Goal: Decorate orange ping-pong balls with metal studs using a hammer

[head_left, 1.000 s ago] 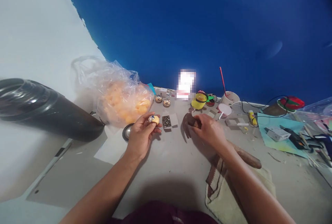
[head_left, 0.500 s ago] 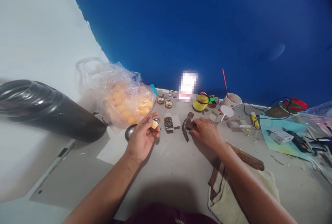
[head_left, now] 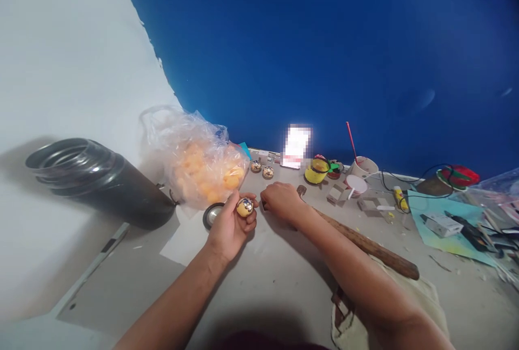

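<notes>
My left hand is closed around a small yellow ball with shiny studs stuck on it, held just above the table. My right hand rests close to the right of the ball, knuckles up and fingers curled down onto the table; what lies under its fingertips is hidden. A hammer with a long wooden handle lies behind my right forearm, its dark head just beyond the hand.
A clear plastic bag of orange balls and a black ribbed pipe lie at the left. A metal lid, two studded balls, a yellow cup, a white cup, a turquoise sheet and a cloth surround the hands.
My right hand has let go of the hammer head and moved left, close to the ball. My left hand has kept the ball and turned it a little.
</notes>
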A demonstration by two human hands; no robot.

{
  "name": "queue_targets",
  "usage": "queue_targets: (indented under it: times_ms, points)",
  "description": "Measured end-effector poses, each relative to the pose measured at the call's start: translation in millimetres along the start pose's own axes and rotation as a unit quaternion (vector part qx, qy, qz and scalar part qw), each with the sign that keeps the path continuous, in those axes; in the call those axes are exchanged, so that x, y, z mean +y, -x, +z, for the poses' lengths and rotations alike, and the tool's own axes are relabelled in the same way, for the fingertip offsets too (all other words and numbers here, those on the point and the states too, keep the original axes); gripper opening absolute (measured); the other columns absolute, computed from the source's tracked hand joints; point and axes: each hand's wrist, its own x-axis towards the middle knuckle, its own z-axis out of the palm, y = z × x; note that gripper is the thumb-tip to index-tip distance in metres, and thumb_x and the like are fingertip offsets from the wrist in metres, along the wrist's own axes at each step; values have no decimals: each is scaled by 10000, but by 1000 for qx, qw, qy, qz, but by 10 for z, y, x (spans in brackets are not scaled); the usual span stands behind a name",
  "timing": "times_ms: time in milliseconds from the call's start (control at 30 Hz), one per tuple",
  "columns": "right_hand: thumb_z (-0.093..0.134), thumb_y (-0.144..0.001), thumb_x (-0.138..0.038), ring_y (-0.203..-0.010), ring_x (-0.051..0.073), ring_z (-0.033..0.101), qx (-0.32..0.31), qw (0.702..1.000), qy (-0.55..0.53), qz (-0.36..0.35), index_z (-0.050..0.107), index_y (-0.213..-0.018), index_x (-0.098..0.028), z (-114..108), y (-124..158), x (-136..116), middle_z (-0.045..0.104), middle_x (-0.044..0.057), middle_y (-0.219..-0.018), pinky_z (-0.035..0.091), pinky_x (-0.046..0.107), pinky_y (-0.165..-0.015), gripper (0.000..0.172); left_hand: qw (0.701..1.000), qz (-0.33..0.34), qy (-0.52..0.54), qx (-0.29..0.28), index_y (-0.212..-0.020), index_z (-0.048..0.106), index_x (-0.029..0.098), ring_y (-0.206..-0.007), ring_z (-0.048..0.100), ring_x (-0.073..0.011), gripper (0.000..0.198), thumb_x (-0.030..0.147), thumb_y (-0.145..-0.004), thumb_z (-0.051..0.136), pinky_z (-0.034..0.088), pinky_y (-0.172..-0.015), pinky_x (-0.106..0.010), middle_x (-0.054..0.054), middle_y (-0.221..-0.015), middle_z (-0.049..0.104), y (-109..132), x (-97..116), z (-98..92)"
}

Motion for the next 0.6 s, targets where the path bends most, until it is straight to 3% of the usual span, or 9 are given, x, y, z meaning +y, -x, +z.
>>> queue_targets:
  times_ms: [200, 600]
  points:
    - [523, -935, -165, -1020, 258, 688, 4, 1000, 5, 7, 768, -1002, -176, 38, 43, 30, 758, 135, -1016, 488, 291, -782, 254, 999, -37, 17, 7, -848, 665, 120, -463, 471, -70, 332, 449, -858, 705, 326, -389, -177, -31, -708, 623, -20, -19, -8]
    - [507, -942, -219, -948, 248, 691, 68, 995, -57, 43, 701, -1016, -186, 215, 80, 77, 753, 111, -1014, 441, 298, -737, 210, 999, -39, 12, -8, -881, 677, 114, -513, 535, -101, 367, 480, -867, 700, 389, -421, -197, -43, -736, 640, -43, -60, -22]
